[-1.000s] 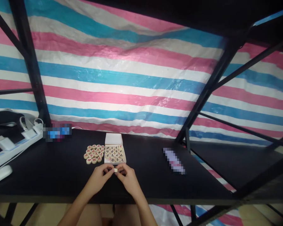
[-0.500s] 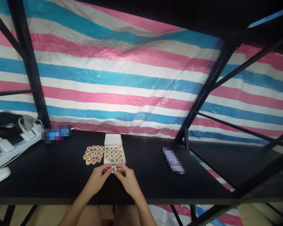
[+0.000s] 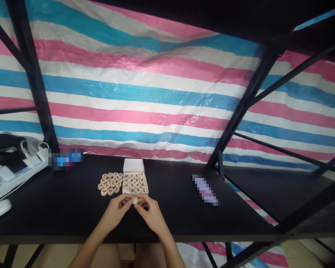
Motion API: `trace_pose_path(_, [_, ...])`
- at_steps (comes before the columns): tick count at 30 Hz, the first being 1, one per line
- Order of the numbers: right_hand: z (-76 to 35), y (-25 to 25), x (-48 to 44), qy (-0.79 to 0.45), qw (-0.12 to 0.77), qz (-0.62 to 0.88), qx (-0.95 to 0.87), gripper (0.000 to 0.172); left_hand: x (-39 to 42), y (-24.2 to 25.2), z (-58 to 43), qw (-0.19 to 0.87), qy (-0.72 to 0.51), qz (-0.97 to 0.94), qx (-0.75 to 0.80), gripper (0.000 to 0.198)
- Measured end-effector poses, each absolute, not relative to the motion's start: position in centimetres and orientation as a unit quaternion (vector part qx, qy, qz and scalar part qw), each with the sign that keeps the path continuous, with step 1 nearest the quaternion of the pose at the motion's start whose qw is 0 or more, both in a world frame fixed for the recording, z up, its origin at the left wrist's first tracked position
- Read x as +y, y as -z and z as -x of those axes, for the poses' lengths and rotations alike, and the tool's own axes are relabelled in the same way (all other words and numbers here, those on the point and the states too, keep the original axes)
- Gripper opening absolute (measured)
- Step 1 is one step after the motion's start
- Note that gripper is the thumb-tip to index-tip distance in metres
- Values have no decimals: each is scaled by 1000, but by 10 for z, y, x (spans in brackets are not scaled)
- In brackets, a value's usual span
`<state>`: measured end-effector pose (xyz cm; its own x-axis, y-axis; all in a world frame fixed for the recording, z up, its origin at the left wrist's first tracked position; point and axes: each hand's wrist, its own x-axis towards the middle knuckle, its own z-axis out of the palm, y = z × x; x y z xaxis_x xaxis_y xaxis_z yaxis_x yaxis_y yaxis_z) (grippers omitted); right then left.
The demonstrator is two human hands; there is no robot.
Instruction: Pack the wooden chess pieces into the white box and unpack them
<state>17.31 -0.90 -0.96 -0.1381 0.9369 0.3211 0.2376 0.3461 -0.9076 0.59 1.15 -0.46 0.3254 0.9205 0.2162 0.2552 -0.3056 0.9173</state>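
Between my two hands is a Chinese chess piece (image 3: 135, 200), pinched by the fingertips from both sides just in front of an open box. My left hand (image 3: 118, 206) grips its left side and my right hand (image 3: 148, 207) its right side. The piece's character does not show at this angle. Rows of chess pieces, mostly with black characters, fill the white box (image 3: 147, 186), whose lid (image 3: 133, 165) stands raised at the back. Left of the box, a group of red-lettered chess pieces (image 3: 110, 183) lies face up on the black table.
A blurred-out purple oblong item (image 3: 205, 190) lies on the table (image 3: 173, 212) to the right. At the left are a white power strip (image 3: 19, 176) with plugs, a white mouse-like object (image 3: 0, 209) and a blurred blue item (image 3: 68, 159). Black metal posts (image 3: 237, 108) and a striped sheet stand behind.
The piece between my fingers has been turned: its black character faced me before and is now out of sight. Both hands remain in nearly the same place.
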Motion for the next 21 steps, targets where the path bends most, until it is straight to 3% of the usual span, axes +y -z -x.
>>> trace_pose_path(6, [-173,15,-5,-359,494,453,-649,21,16,12,-8,376,-408,-698,452,26])
trace_pose_path(11, [-173,16,-5,-329,486,470,-659,8,13,5,-9,349,-420,-707,449,17])
trace_pose_path(17, [-174,8,-10,-291,502,442,-684,8,12,5,-9,398,-408,-689,447,30])
trace_pose_path(21, [-174,12,-8,-292,499,439,-687,9,13,10,-7,379,-388,-713,444,27])
